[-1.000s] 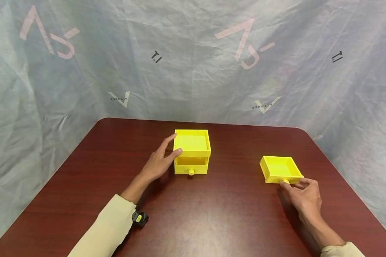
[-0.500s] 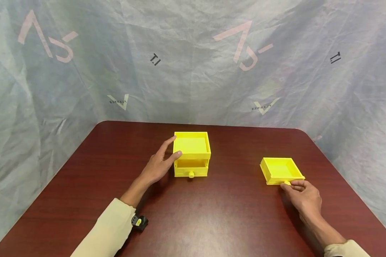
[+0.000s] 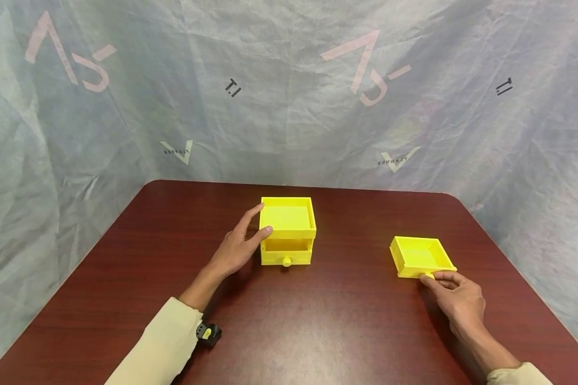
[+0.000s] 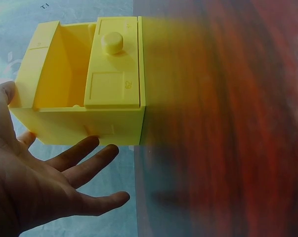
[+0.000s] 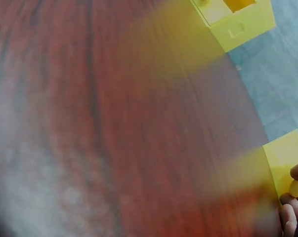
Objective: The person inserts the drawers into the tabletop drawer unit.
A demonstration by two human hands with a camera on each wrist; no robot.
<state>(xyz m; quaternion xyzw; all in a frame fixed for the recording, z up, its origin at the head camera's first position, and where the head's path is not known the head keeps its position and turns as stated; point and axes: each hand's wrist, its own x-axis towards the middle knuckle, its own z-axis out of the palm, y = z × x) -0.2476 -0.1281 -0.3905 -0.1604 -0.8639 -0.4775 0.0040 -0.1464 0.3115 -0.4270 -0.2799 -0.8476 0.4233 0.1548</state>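
A small yellow cabinet (image 3: 289, 233) stands on the table with its top slot vacant and a lower drawer (image 4: 111, 89) with a round knob in place. At its left side my left hand (image 3: 235, 250) has the fingers spread nearly straight. Its thumb touches the front top edge and the index fingertip the rear left edge. Far to the right, a loose yellow drawer (image 3: 420, 255) rests upright with nothing in it. My right hand (image 3: 457, 299) pinches its knob (image 5: 297, 188) between thumb and fingers. Only a few of those fingertips show in the right wrist view.
The dark red-brown table (image 3: 318, 321) has rounded far corners. Beyond it hangs a grey printed sheet (image 3: 289, 107). A black strap device (image 3: 208, 332) sits on my left wrist. A wide stretch of tabletop separates the cabinet from the loose drawer.
The view has tipped slightly, shifting the scene a little lower. The thumb and fingers of my right hand have settled slightly on the drawer's knob. Cabinet, drawer and left hand stay put.
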